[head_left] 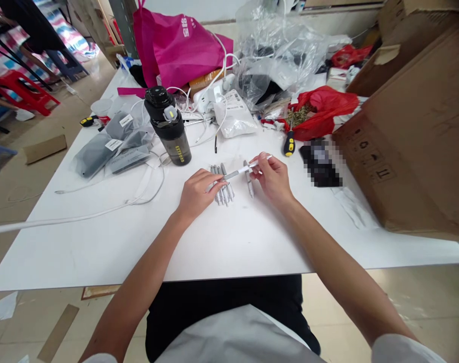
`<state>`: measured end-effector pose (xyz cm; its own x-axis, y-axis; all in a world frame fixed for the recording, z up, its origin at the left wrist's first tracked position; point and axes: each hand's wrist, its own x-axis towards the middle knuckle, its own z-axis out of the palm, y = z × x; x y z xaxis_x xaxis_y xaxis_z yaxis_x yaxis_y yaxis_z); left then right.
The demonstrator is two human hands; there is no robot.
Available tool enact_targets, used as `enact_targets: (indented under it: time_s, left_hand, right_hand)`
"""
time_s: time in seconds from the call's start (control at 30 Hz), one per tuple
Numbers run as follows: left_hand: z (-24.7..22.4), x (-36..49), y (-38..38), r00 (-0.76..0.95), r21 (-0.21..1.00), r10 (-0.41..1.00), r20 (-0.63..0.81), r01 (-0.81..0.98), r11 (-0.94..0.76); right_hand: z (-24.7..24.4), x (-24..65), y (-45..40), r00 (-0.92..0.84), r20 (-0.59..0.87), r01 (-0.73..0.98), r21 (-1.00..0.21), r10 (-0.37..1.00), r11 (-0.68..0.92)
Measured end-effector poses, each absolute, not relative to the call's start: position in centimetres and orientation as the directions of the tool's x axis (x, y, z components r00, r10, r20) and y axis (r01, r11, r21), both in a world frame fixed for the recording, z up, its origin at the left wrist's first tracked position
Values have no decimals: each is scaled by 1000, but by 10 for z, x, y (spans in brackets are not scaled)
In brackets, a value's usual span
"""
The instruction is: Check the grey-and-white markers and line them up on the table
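Observation:
Between my two hands a grey and white pen (237, 173) is held slantwise above the table. Thumb and fingers of my left hand (199, 190) are closed on its grey end. My right hand (272, 176) pinches the white end near the tip; whether a separate cap is there I cannot tell. Below the held pen, a row of several similar pens (224, 194) lies side by side next to my left hand, partly covered by it. One single pen (249, 182) lies apart from the row, close to my right fingers.
On the white table (229, 242), a black bottle (171, 128) stands left of the pens. Bagged grey packages (104, 146) lie farther left. A screwdriver (289, 143), red plastic bag (328, 108) and large cardboard box (411, 131) are on the right. A pink bag (176, 45) stands behind.

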<state>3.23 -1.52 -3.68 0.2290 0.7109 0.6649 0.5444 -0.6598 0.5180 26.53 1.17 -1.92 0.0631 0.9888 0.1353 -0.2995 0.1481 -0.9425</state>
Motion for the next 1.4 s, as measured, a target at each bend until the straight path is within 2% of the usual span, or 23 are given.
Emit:
enact_targets:
  time_s: [0.13, 0.27, 0.37, 0.53, 0.7, 0.83, 0.93, 1.03, 1.13, 1.27, 1.33, 1.4]
  left_hand:
    - [-38, 32, -14, 284, 464, 726, 626, 613, -640]
    - [-39, 31, -14, 226, 502, 786, 575, 661, -557]
    - [-39, 31, -15, 196, 527, 809, 554, 670, -523]
    - [-40, 31, -15, 189, 569, 848, 496, 667, -481]
    - [-46, 31, -12, 230, 581, 852, 469, 646, -495]
    - [-52, 31, -10, 273, 600, 842, 466, 601, -527]
    - [-55, 32, -10, 278, 610, 844, 459, 592, -527]
    - [-57, 32, -10, 278, 592, 844, 459, 613, -523]
    - [-57, 31, -10, 271, 575, 849, 455, 638, -512]
    - [-54, 29, -8, 246, 581, 869, 428, 662, -474]
    - [-53, 28, -7, 227, 583, 880, 418, 676, -451]
    - [-52, 27, -6, 198, 578, 892, 407, 700, -419]
  right_hand:
    - [-9, 275, 19, 90, 22, -519, -852, 996, 66]
    - [-6, 297, 25, -4, -15, -703, -711, 1000, -14]
    - [-13, 315, 29, -83, -18, -772, -631, 996, -76]
    - [-27, 330, 34, -134, 31, -810, -579, 990, -92]
    - [-25, 328, 32, -106, 59, -828, -558, 993, -56]
    - [-22, 326, 31, -100, 3, -808, -583, 995, -80]
    - [-18, 321, 31, -51, 6, -784, -620, 999, -37]
    - [-11, 312, 32, -1, 18, -723, -690, 1000, 12]
    - [-4, 307, 34, 46, 75, -568, -818, 996, 87]
    - [-5, 316, 32, 148, 307, -264, -904, 940, 337]
    - [-9, 323, 24, 157, 419, -80, -897, 894, 434]
    - [-15, 329, 10, 84, 508, 178, -854, 857, 489]
